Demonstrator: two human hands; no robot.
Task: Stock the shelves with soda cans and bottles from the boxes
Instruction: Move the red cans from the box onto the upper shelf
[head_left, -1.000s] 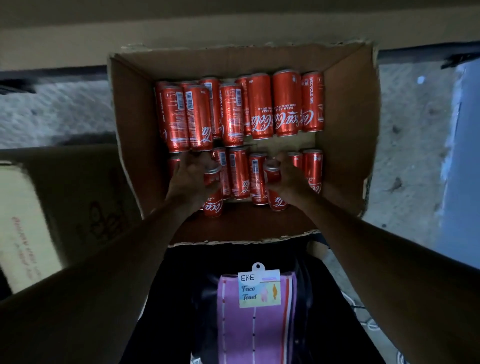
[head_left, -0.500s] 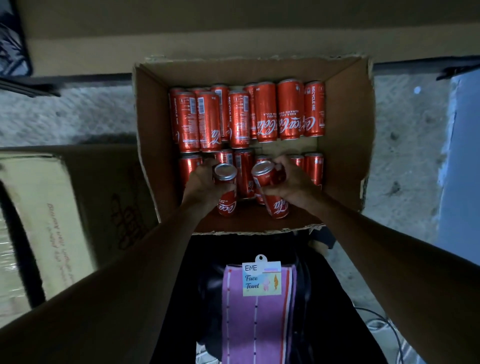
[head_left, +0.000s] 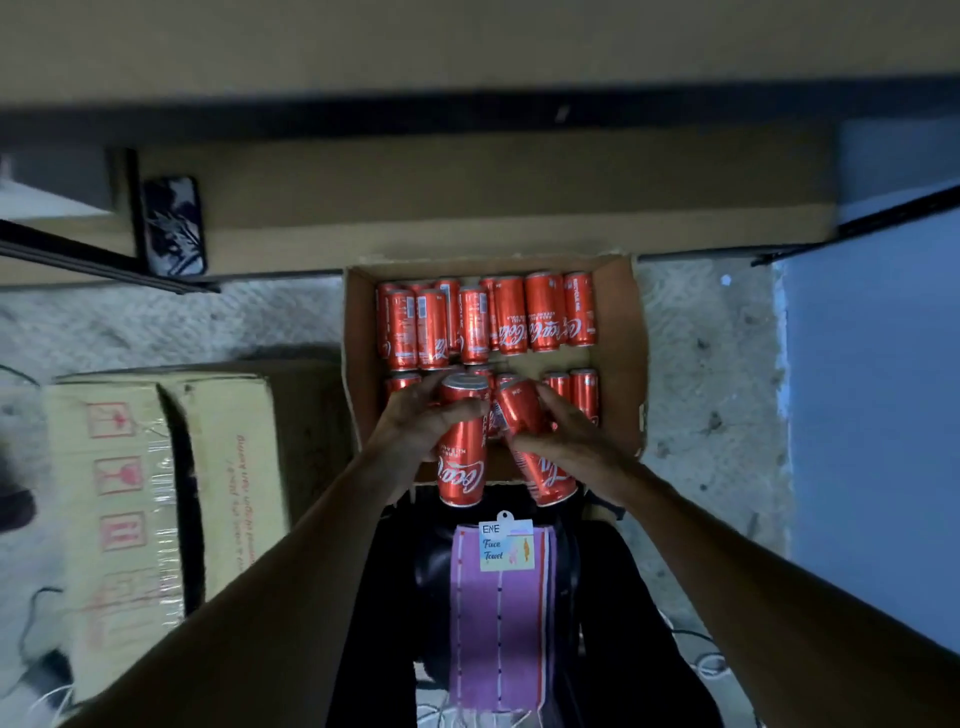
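Observation:
An open cardboard box (head_left: 621, 322) on the floor holds several red soda cans (head_left: 511, 319) lying in rows. My left hand (head_left: 415, 421) grips one red can (head_left: 462, 467) lifted above the box's near edge, top end away from me. My right hand (head_left: 566, 436) grips a second red can (head_left: 540, 475) beside it, tilted to the right. The two held cans nearly touch. A brown shelf board (head_left: 493, 208) runs behind the box, with a dark shelf edge above it.
A taped closed carton (head_left: 156, 493) lies on the floor to the left. A dark phone (head_left: 174, 226) stands against the shelf at upper left. A blue surface (head_left: 872, 389) borders the right. A purple face towel (head_left: 501, 618) hangs at my front. Cables lie on the concrete floor.
Both hands have lifted their cans up and toward me, out over the box's near edge. My view has pulled back and up, showing more of the shelf.

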